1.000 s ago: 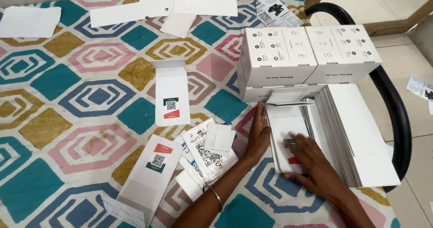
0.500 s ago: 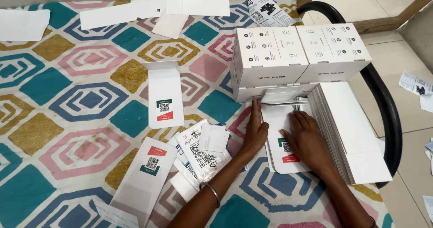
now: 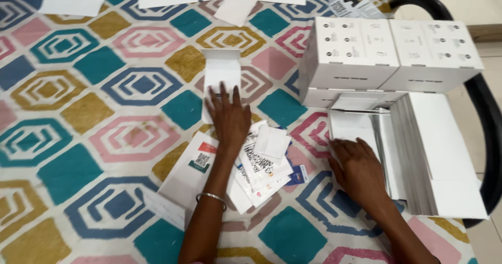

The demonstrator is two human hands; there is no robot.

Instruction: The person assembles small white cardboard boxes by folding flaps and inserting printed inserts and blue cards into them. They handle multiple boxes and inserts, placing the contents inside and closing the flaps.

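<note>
The left hand (image 3: 228, 118) lies flat, fingers spread, on a white sleeve (image 3: 221, 76) running to twelve o'clock. At three o'clock, the right hand (image 3: 358, 167) rests open on a flat carton (image 3: 349, 128), beside stacked cartons (image 3: 418, 154).

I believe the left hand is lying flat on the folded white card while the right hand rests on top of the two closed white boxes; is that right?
Not quite. In the head view the left hand does lie flat on the folded white card, but the right hand rests on the patterned mat by the stack of flat white sheets, below the two closed white boxes.
</note>
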